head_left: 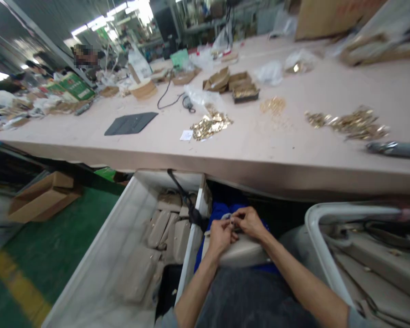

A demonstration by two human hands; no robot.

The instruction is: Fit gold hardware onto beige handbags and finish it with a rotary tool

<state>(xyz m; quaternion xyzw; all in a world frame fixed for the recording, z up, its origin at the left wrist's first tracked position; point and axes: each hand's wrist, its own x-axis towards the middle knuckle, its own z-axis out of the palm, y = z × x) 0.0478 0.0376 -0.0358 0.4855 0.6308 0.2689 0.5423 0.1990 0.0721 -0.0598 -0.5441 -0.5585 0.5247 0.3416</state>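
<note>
A beige bag [242,251] lies across my lap, over blue cloth. At its far left edge my left hand [220,237] is closed, with its fingers curled on the bag. My right hand [250,223] meets it there, thumb and fingers pinched together on a small part that is too small and blurred to name. A pale loop, maybe a strap end [226,216], shows just beyond the fingertips. My right forearm and hand cover part of the bag.
A white bin [89,273] at left holds several beige bags [160,228]; another pale bin [314,223] at right holds more beige pieces [379,278]. On the table [259,150] ahead lie gold metal piles [210,125], a dark flat sheet [131,123] and a grey tool [399,149].
</note>
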